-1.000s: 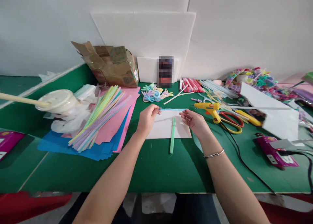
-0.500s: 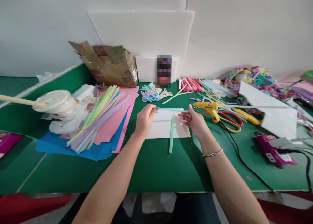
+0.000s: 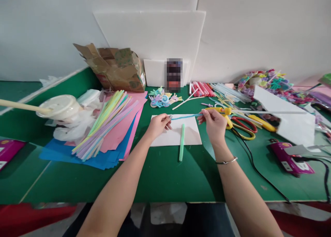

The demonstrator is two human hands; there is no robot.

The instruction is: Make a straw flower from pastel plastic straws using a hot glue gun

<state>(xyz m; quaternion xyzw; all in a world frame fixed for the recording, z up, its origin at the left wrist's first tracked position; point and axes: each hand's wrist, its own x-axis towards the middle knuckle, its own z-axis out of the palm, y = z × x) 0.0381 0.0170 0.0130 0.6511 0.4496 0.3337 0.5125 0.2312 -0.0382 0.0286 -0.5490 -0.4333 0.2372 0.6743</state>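
A blue pipe cleaner (image 3: 184, 116) stretches nearly level between my two hands, above a white sheet (image 3: 165, 138). My left hand (image 3: 160, 125) pinches its left end between thumb and fingers. At the other end, my right hand (image 3: 213, 123) is closed on it with thumb and fingertips. Below the pipe cleaner, a light green strip (image 3: 181, 144) lies across the sheet and over its near edge. Just behind my right hand is a yellow hot glue gun (image 3: 227, 112), partly covered by that hand. A pile of curled pastel pipe-cleaner pieces (image 3: 164, 98) sits beyond the sheet.
Left are a bundle of pastel pipe cleaners (image 3: 103, 126) on pink and blue sheets, a lidded white tub (image 3: 60, 106) and a cardboard box (image 3: 119, 69). Right are red-and-yellow-handled scissors (image 3: 244, 126), a black cord (image 3: 254, 166) and a purple power strip (image 3: 287, 157).
My left hand has moved right and slightly down, my right hand slightly right and up. The pipe cleaner now tilts up to the right. My right hand's fingers have turned inward, covering the glue gun.
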